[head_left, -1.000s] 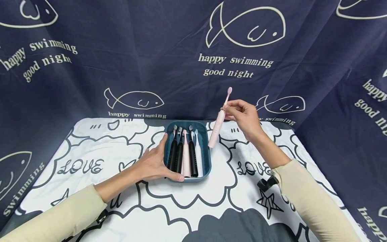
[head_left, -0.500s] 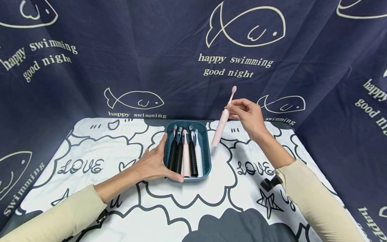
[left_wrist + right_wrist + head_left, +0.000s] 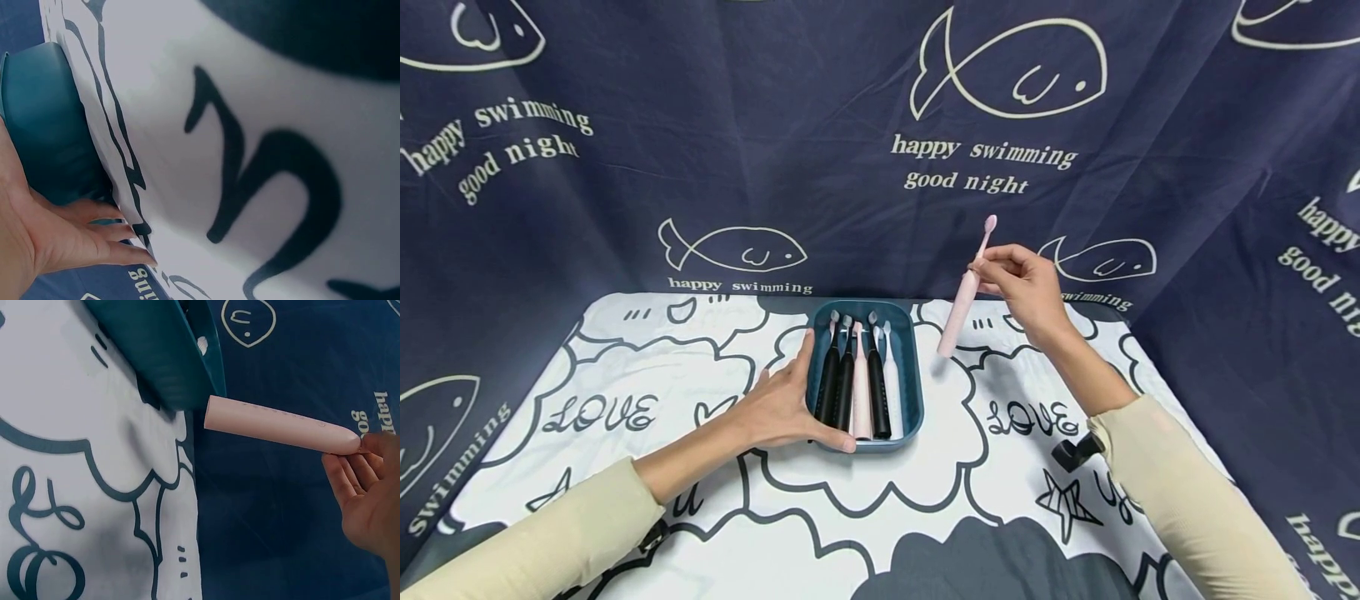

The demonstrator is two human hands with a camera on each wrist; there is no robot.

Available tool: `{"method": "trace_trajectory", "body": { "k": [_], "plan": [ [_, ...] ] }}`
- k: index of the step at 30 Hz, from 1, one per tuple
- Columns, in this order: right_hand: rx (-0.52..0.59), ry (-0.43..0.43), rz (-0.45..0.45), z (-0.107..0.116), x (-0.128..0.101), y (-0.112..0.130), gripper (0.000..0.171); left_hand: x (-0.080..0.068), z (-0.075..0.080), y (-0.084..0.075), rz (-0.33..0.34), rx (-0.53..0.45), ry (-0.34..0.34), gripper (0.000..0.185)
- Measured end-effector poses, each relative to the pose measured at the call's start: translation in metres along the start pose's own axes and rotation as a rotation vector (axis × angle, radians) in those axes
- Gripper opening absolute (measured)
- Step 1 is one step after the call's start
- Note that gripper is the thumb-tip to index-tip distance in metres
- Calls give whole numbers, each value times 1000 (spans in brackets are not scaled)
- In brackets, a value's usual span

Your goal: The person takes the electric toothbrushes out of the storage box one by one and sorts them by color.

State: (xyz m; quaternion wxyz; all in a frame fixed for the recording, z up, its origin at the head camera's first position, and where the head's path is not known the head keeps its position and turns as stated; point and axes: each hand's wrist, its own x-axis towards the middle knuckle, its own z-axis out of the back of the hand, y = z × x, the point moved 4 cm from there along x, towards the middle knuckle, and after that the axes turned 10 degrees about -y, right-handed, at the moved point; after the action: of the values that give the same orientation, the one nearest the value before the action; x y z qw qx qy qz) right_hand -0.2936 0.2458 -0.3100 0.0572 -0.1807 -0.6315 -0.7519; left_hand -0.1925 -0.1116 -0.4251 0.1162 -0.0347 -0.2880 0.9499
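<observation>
— So, what's changed, nearest first?

— Close in, nothing. The left hand (image 3: 778, 408) rests as it did a second ago against the near left side of the tray (image 3: 912, 392), fingers (image 3: 119, 231) straight along the wall and thumb at the near rim, steadying it on the table (image 3: 625, 375). The five brushes (image 3: 859, 379) in the tray lie where they were: two black, one pink, one black, one white, heads pointing away.

— And farther out?

— The right hand (image 3: 1026, 287) has drifted rightward and a little back, carrying the pink brush (image 3: 964, 302) with it. A second ago its base hung just beside the tray's right wall; now it hangs clearly apart from the tray, over the cloth to the right.

— What do you make of that?

— I'd judge the brush is being taken away from the tray rather than put in, since the gap is widening.

— How is it held?

— Pinched at the neck, where the thin stem meets the body, between the right fingers (image 3: 350, 472) and thumb. It hangs in the air, touching nothing else.

— How does it look?

— A smooth, pale pink, rounded handle with a flat base, narrowing to a slim stem and small pink head. It tilts, head up and to the right against the navy curtain (image 3: 775, 125), base down and left.
</observation>
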Motion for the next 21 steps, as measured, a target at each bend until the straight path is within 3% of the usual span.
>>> {"method": "trace_trajectory", "body": {
  "k": [21],
  "plan": [
    [48, -65, 18, 23, 14, -22, 26, 1, 1, -2, -23, -14, -19, 177]
  ]
}}
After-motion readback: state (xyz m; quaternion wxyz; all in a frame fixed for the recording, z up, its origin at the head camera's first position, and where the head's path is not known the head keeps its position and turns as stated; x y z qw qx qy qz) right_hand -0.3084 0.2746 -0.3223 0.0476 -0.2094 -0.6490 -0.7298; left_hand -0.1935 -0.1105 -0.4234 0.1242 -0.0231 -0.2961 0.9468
